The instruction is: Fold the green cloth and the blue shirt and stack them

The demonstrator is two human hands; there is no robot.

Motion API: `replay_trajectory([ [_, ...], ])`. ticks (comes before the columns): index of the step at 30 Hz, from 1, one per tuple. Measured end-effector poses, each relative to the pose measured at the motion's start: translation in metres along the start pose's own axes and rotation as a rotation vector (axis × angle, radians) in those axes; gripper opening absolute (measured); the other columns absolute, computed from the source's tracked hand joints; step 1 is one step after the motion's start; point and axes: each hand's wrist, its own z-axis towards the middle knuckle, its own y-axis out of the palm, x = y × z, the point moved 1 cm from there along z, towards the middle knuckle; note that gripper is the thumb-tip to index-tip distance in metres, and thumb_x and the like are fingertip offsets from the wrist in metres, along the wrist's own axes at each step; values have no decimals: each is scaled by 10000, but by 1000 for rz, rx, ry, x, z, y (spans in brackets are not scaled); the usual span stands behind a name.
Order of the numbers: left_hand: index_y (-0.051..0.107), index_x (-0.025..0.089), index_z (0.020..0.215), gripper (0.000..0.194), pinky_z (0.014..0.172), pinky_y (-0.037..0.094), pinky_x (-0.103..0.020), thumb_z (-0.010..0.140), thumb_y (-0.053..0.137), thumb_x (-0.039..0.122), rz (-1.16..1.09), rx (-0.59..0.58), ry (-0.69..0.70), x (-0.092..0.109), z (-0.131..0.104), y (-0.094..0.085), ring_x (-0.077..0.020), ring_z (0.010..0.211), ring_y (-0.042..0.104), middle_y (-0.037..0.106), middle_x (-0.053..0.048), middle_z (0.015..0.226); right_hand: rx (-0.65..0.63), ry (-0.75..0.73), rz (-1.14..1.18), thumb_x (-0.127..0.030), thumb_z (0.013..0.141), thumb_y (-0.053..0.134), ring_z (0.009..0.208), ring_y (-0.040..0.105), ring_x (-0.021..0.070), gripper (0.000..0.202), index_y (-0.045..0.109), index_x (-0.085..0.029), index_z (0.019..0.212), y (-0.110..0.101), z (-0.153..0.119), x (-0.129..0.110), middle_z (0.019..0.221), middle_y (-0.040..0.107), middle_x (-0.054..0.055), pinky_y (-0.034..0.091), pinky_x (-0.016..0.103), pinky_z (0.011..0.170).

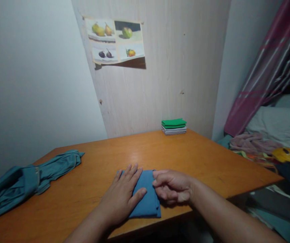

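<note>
A blue cloth [146,202], folded into a flat rectangle, lies near the front edge of the wooden table. My left hand [124,192] rests palm down on its left part, fingers stretched out and slightly spread. At the cloth's far right corner, my right hand [174,187] is closed, with thumb and forefinger pinching the edge. The layers show along the right side, and the lower right corner is a little uneven. Part of the cloth is hidden beneath my left hand.
A crumpled teal garment [56,168] lies along the table's left side. At the back right stands a stack of folded cloths [174,127], green on top of grey and checked ones. The table [109,148] meets the wall behind. A pink curtain [256,77] hangs at right.
</note>
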Motion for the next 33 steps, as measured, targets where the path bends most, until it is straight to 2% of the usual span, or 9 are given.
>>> replay_trajectory([
  [5,218,364,1577,656,1220,195,-571,987,343,625,-8,10,25,-1,-1,1,-290,1518,217,216,-21,1651,-86,103,-55,-332,789,581,237,348,87,308,597,-135,551,-5,4,6,342,496,1,300,194,289],
  [12,202,390,1575,643,1224,192,-571,991,355,610,-14,18,57,-3,-3,2,-283,1517,224,220,2,1653,39,127,-34,-249,783,551,249,378,79,223,568,-149,584,-7,4,6,441,592,19,308,185,274],
  [15,208,421,1566,594,1231,213,-536,1009,362,560,-40,17,116,-2,-5,-1,-255,1509,259,257,31,1643,65,87,-14,-210,801,524,253,409,82,145,544,-163,665,-5,-1,5,488,638,15,321,172,273],
  [18,222,423,1560,582,1228,233,-525,1011,366,550,-53,1,134,0,-6,-3,-255,1503,276,289,35,1631,111,43,-2,-179,807,515,300,503,98,31,545,-172,808,-5,-11,1,552,686,15,370,155,301],
  [23,229,424,1558,607,1224,233,-544,993,376,589,-49,-24,132,2,-5,-6,-273,1506,264,267,39,1636,317,-29,-33,-202,812,540,395,596,102,277,599,-134,1074,-12,-29,-5,627,707,29,436,151,375],
  [27,218,445,1554,632,1219,221,-572,974,393,623,-42,-44,141,3,-6,-8,-291,1510,248,239,40,1643,670,-201,-219,-295,859,569,425,563,95,193,629,-137,953,-13,-26,-7,616,648,12,377,172,371],
  [29,213,453,1553,648,1217,217,-579,963,408,638,-43,-53,146,3,-6,-8,-298,1509,248,232,38,1646,844,-341,-437,-346,912,521,535,611,122,231,638,-148,881,-8,-20,-8,679,664,37,448,214,471],
  [31,209,451,1555,671,1216,213,-581,951,422,651,-46,-58,151,3,-6,-8,-302,1509,248,232,32,1647,920,-472,-772,-406,959,477,817,692,195,330,683,-149,932,3,-15,-9,895,729,102,540,311,731],
  [33,212,438,1559,695,1216,207,-581,940,428,669,-43,-62,154,3,-5,-8,-305,1511,242,235,23,1647,888,-532,-1111,-463,984,452,1195,607,274,417,695,-164,1145,16,-11,-8,1229,691,144,441,443,1035],
])
